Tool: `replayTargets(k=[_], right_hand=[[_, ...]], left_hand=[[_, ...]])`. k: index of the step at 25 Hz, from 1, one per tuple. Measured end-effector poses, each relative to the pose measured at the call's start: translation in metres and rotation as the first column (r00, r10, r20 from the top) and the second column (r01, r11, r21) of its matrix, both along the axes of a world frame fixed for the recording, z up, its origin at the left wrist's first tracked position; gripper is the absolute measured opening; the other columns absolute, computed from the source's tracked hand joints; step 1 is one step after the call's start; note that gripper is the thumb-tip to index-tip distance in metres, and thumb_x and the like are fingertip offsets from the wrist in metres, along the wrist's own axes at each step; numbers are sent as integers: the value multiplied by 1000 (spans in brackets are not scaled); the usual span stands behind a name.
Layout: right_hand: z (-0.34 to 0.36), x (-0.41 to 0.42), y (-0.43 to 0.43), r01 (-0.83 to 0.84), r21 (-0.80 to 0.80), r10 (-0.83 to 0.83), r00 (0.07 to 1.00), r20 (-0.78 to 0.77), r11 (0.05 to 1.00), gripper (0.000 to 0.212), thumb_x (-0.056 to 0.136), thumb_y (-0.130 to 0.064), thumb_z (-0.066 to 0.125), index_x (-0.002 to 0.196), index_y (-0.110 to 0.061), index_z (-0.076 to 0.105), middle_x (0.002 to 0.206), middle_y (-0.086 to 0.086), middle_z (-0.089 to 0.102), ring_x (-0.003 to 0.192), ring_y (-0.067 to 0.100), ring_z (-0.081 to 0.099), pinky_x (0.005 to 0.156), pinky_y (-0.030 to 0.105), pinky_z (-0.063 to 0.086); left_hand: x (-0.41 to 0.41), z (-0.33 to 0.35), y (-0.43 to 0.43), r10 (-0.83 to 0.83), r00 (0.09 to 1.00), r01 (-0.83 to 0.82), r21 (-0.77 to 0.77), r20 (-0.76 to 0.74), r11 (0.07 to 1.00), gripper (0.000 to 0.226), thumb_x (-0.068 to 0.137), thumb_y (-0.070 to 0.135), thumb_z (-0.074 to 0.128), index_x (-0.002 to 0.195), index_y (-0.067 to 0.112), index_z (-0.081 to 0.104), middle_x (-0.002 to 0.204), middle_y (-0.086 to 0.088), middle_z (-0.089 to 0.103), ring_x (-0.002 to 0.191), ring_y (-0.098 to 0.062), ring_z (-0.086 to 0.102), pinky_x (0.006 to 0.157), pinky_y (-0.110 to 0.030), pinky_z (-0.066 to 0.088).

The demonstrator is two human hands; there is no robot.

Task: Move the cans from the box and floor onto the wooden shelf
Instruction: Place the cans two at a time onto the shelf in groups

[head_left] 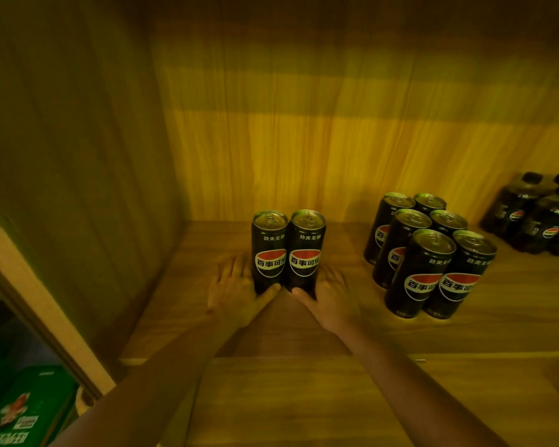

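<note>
Two black cola cans stand upright side by side on the wooden shelf (pixel 207 317), touching each other. My left hand (pixel 236 291) wraps the base of the left can (pixel 269 250), thumb across its front. My right hand (pixel 328 295) holds the base of the right can (pixel 305 250) the same way. Both cans rest on the shelf board.
A tight cluster of several more black cans (pixel 433 253) stands to the right. Dark cola bottles (pixel 539 217) sit at the far right by the back wall. The shelf's left side panel (pixel 78 188) is close. A green carton (pixel 26 411) lies low at the left.
</note>
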State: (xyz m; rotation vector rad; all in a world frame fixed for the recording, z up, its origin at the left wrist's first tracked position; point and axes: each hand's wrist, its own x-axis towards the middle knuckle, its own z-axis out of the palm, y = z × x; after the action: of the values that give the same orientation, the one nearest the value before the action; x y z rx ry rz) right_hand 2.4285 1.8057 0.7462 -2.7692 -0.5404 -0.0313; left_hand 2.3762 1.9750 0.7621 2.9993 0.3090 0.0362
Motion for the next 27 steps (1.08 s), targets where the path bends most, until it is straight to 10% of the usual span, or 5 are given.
replayTargets(k=[16, 22, 27], right_hand=[[4, 6, 1, 0, -25, 0, 1000, -25, 1000, 88, 83, -64, 38, 146, -9, 10, 155, 14, 15, 144, 28, 12, 118, 44, 11], [57, -17, -27, 35, 90, -41, 997, 68, 995, 81, 80, -54, 55, 143, -16, 20, 148, 11, 34, 134, 29, 36, 107, 45, 37], [129, -52, -34, -81, 51, 71, 982, 175, 995, 83, 80, -57, 54, 144, -19, 19, 153, 9, 25, 139, 28, 26, 110, 43, 28]], left_hand=[[7, 7, 8, -43, 998, 43, 4, -37, 999, 93, 80, 73, 24, 147, 16, -4, 158, -9, 1, 146, -26, -1, 117, -46, -1], [-31, 38, 23, 6, 1000, -6, 57, 1, 998, 95, 79, 74, 26, 147, 14, -2, 158, -10, 0, 146, -27, 3, 118, -47, 0], [-71, 93, 27, -29, 989, 11, 127, 146, 992, 92, 81, 67, 38, 147, 11, 4, 158, -11, 6, 145, -26, 7, 119, -46, 3]])
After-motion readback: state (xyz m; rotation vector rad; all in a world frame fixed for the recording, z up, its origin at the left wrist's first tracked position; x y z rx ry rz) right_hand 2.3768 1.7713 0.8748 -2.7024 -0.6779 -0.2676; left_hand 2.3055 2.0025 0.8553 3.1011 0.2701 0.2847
